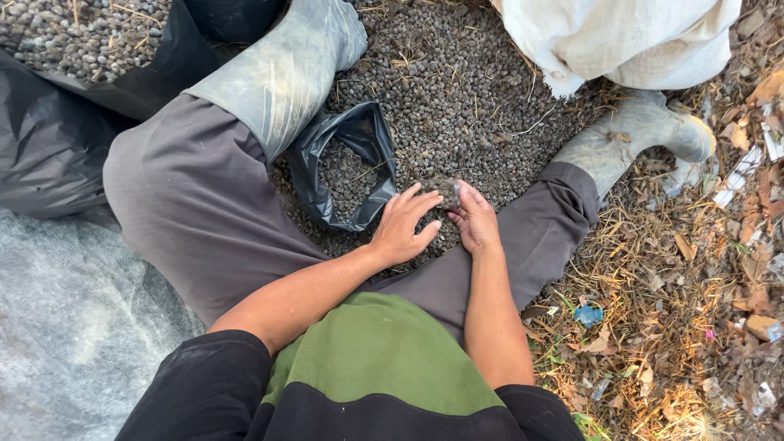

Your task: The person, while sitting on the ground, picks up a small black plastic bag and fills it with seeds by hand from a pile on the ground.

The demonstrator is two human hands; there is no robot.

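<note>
I sit on the ground with my legs spread around a heap of small dark round pellets (457, 82). My left hand (402, 224) and my right hand (475, 219) are cupped together over the heap's near edge, scooping a handful of pellets (446, 191) between the fingers. Just left of my hands a small black plastic bag (343, 163) lies open, partly filled with the same pellets. My left hand is nearest to its mouth.
My grey rubber boots (286, 65) (645, 131) flank the heap. A white woven sack (621, 37) lies at the top right. A black sheet (49, 139) holding more pellets is at the upper left, grey fabric (73, 327) below it. Dry straw and litter (686, 278) cover the right.
</note>
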